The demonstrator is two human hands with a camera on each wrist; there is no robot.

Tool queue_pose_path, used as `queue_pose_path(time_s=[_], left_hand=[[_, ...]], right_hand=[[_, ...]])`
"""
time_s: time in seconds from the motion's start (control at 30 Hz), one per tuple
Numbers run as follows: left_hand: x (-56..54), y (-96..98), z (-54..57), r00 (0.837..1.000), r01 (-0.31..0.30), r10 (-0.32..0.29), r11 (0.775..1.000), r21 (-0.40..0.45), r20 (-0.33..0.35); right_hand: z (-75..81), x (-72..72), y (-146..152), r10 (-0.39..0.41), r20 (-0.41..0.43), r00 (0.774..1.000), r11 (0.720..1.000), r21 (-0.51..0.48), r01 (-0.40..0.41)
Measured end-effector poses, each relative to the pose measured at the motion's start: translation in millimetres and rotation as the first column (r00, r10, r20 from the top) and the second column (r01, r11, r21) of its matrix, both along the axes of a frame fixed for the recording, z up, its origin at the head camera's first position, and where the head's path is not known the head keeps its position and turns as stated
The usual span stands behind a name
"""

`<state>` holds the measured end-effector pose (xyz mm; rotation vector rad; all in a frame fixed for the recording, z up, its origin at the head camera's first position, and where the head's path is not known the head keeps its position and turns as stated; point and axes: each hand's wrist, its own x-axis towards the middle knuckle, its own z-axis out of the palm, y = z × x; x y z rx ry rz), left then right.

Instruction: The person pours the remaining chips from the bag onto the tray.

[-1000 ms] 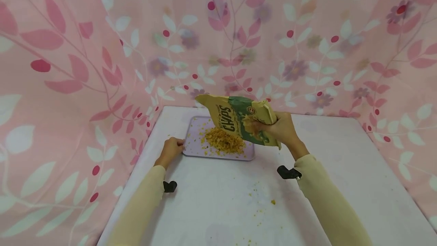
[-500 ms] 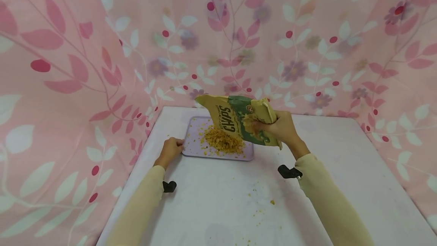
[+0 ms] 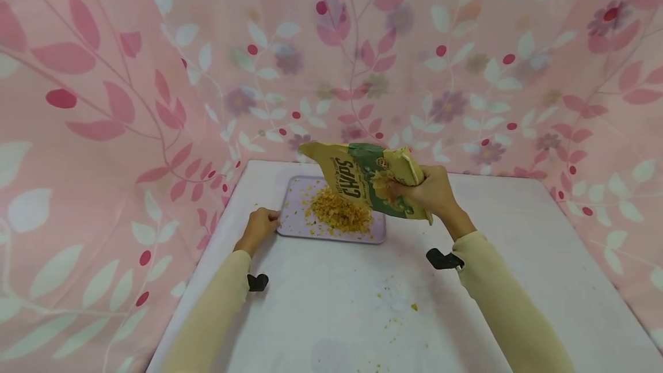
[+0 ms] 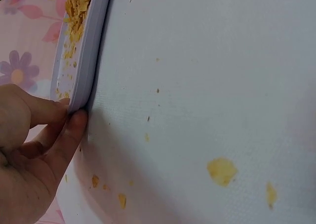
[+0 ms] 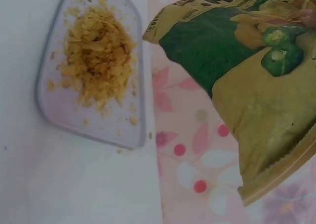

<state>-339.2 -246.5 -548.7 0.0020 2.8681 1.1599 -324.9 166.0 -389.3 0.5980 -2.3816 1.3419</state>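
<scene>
A light purple tray (image 3: 373,236) lies near the table's far edge, with a heap of crushed chips (image 3: 340,216) on it. My left hand (image 3: 259,228) pinches the tray's left corner; in the left wrist view, thumb and fingers grip the rim (image 4: 89,75). Above the tray's right part, my right hand (image 3: 429,190) holds a yellow and green chip bag (image 3: 362,180) by its bottom end. The bag tilts with its other end toward the upper left, over the heap. In the right wrist view the bag (image 5: 207,61) hangs beside the tray (image 5: 64,110), and most of the right hand is hidden.
Loose crumbs (image 3: 414,307) are scattered over the white tablecloth (image 3: 311,298) in front of the tray. Pink floral curtains (image 3: 362,73) rise behind the table and along both sides. A black wrist mount (image 3: 444,259) sticks out below the right cuff.
My right hand has shifted slightly to the right and up with the chip bag. The left hand stays at the tray's corner, and the heap looks much the same.
</scene>
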Motion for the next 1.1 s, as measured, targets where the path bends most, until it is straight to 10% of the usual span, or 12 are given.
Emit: queue_pose_path(time_s=[0.63, 0.87, 1.1], left_hand=[[-1.8, 1.6, 0.7, 1.0, -0.004, 0.004, 1.0, -0.009, -0.023], [-1.0, 2.4, 0.5, 1.0, 0.005, -0.005, 1.0, -0.002, -0.025], [0.9, 3.7, 3.4, 1.0, -0.004, 0.004, 1.0, -0.01, -0.007]], right_hand=[[26.0, 25.0, -4.4, 0.012, -0.079, 0.997, 0.995, -0.099, -0.02], [22.7, 27.9, -1.9, 0.02, -0.085, 0.996, 0.999, 0.026, -0.018], [26.3, 26.9, 0.8, 0.0, -0.144, 0.99, 0.993, -0.115, -0.017]])
